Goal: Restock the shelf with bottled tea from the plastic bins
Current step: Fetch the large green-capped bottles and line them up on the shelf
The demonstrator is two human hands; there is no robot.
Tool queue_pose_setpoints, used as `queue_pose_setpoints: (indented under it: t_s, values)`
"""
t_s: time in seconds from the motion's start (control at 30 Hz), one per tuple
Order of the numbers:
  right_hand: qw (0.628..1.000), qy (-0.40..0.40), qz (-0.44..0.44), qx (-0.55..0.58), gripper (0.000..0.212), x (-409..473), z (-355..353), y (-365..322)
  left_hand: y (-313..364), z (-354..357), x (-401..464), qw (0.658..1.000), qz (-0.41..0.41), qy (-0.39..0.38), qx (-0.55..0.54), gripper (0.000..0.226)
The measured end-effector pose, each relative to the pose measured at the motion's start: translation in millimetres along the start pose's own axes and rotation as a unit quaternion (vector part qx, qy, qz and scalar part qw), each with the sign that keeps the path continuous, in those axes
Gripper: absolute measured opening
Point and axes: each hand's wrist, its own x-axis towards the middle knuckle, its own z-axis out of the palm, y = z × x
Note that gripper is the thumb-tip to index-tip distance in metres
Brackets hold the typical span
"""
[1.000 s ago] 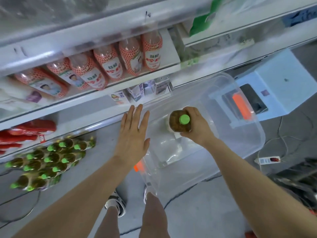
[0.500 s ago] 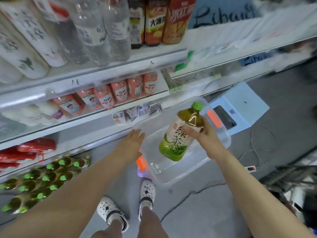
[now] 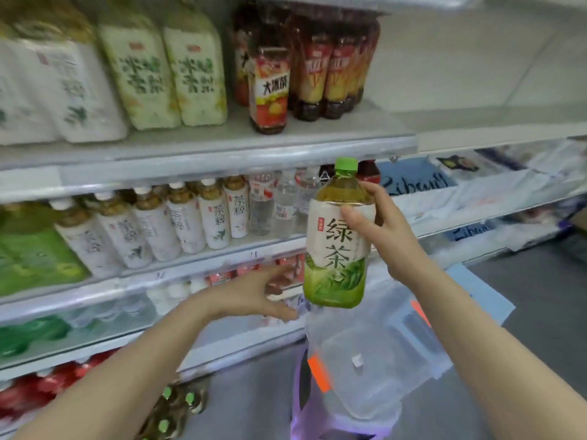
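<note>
— Two hands were in view, yes? What did each one do?

— Yes. The right hand (image 3: 386, 230) gripped a tea bottle (image 3: 336, 236) near its shoulder, with the thumb on the front of the label and the fingers curled round the back. The bottle was upright, in the air, in front of the shelf (image 3: 209, 154). It had a green cap (image 3: 346, 164), a pale label with green leaves at the bottom, and brownish tea in the neck.

— And the left hand?

— The left hand (image 3: 251, 293) was lower, just beside the bottom of the bottle, reaching to it. Its fingers were spread and relaxed, holding nothing. I could not tell if the fingertips touched the bottle.

— Where was the bin?

— The clear plastic bin (image 3: 365, 360) stood on the floor under the bottle. It had orange clips (image 3: 319, 373) on the sides, and I saw no bottle inside.

— What was on the shelves?

— Behind the held bottle stood a row of white-label bottles (image 3: 187, 223) and some clear water bottles (image 3: 286, 204). On the shelf above were dark red tea bottles (image 3: 324, 71) and big pale bottles (image 3: 168, 71). On the floor at the lower left lay a pack of green-cap bottles (image 3: 171, 411).
</note>
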Motion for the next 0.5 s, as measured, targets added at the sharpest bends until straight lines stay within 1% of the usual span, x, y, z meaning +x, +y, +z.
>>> queue_pose_setpoints:
  t_s: [0.03, 0.1, 0.13, 0.23, 0.3, 0.33, 0.4, 0.47, 0.5]
  values:
    - [1.000, -0.006, -0.018, 0.008, 0.059, 3.8, 9.7, -18.4, 15.3, -12.1, -12.7, 0.998, 0.030, 0.023, -0.056, 0.087]
    - [0.998, -0.028, -0.044, 0.021, 0.058, 10.4, 29.1, -54.4, 39.0, -33.8, -35.6, 0.988, 0.072, 0.073, -0.115, 0.088]
    - [0.997, -0.040, -0.056, 0.025, 0.058, 12.9, 39.0, -72.2, 50.1, -43.1, -46.9, 0.983, 0.088, 0.096, -0.132, 0.087]
    - [0.994, -0.057, -0.093, 0.014, 0.054, 19.5, 63.8, -119.5, 71.7, -65.3, -75.1, 0.963, 0.115, 0.178, -0.168, 0.073]
    - [0.992, -0.043, -0.119, 0.001, 0.051, 22.4, 77.1, -144.7, 80.5, -76.7, -88.9, 0.946, 0.125, 0.245, -0.172, 0.069]
    - [0.991, -0.028, -0.132, -0.023, 0.052, 23.4, 83.3, -156.0, 82.8, -82.6, -93.8, 0.937, 0.128, 0.273, -0.177, 0.067]
    - [0.978, 0.011, -0.160, -0.130, 0.065, 23.8, 96.5, -178.3, 86.4, -93.2, -101.9, 0.924, 0.131, 0.308, -0.186, 0.065]
    - [0.951, 0.039, -0.184, -0.244, 0.086, 22.8, 110.9, -197.7, 90.8, -102.8, -109.9, 0.919, 0.132, 0.327, -0.178, 0.069]
    - [0.943, 0.044, -0.188, -0.272, 0.096, 22.8, 118.0, -205.7, 92.2, -107.4, -113.0, 0.919, 0.134, 0.330, -0.171, 0.071]
